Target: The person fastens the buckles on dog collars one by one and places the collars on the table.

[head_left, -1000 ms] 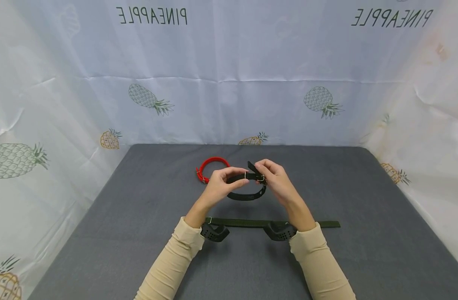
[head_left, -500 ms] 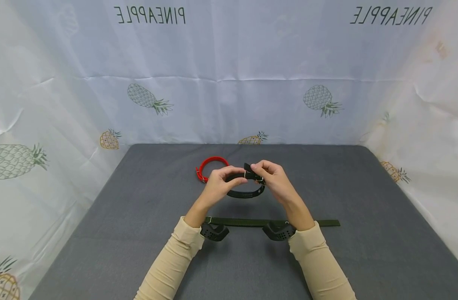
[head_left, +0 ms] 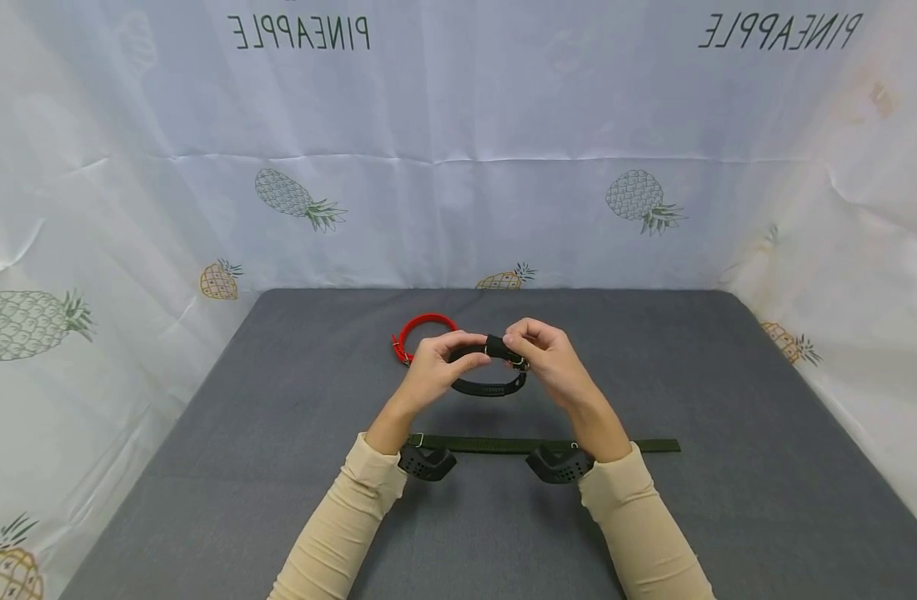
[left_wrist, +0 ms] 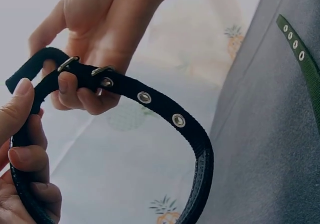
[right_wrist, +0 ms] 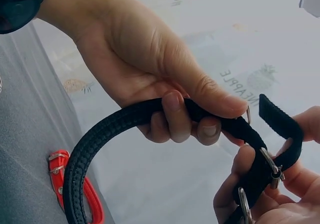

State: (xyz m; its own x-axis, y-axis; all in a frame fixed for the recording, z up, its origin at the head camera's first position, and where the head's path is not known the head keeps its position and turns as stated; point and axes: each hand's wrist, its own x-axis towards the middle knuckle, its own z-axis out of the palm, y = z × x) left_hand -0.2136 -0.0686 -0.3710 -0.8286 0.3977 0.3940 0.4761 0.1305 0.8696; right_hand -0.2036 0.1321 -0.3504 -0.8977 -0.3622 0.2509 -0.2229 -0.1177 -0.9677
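Observation:
A black collar (head_left: 490,389) with metal eyelets is held in a loop above the grey table. My left hand (head_left: 433,367) grips its band, thumb on one side and fingers curled round the other. In the left wrist view, the thumb (left_wrist: 20,102) lies by the strap's folded end (left_wrist: 32,69). My right hand (head_left: 550,360) pinches the collar near its metal buckle (left_wrist: 68,63). The right wrist view shows the strap bent back through the buckle (right_wrist: 271,163), its tip (right_wrist: 265,104) free beside the left thumb. Part of the band is hidden by fingers.
Behind the left hand, a red buckled collar (head_left: 428,317) lies looped on the grey table (head_left: 278,417). A green strap (head_left: 488,446) with eyelets stretches straight beneath both wrists. White pineapple-print cloth (head_left: 428,217) hangs behind and at both sides.
The black strap's end, earlier sticking up, has been folded down leftward along the band by the right hand. Both hands have otherwise barely moved.

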